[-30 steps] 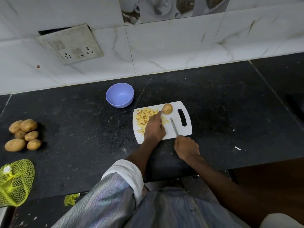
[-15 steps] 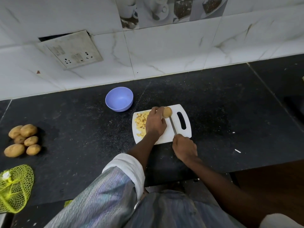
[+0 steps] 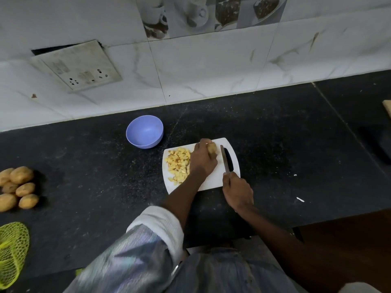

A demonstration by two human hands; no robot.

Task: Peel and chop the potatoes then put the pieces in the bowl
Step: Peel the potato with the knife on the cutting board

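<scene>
A white cutting board (image 3: 211,180) lies on the black counter with a pile of chopped potato pieces (image 3: 177,163) on its left half. My left hand (image 3: 202,160) grips a small unpeeled potato (image 3: 212,148) at the board's far edge. My right hand (image 3: 237,190) holds a knife (image 3: 224,158) whose blade points away from me, just right of the potato and apart from it. An empty purple bowl (image 3: 145,132) stands to the far left of the board.
Several whole potatoes (image 3: 18,187) lie in a heap at the counter's left edge, with a yellow-green mesh bag (image 3: 11,250) nearer to me. A switch plate (image 3: 78,64) hangs on the tiled wall. A small white scrap (image 3: 300,199) lies right of the board.
My left hand moved from the chopped pieces to the potato and took hold of it. The knife shifted right, away from the potato.
</scene>
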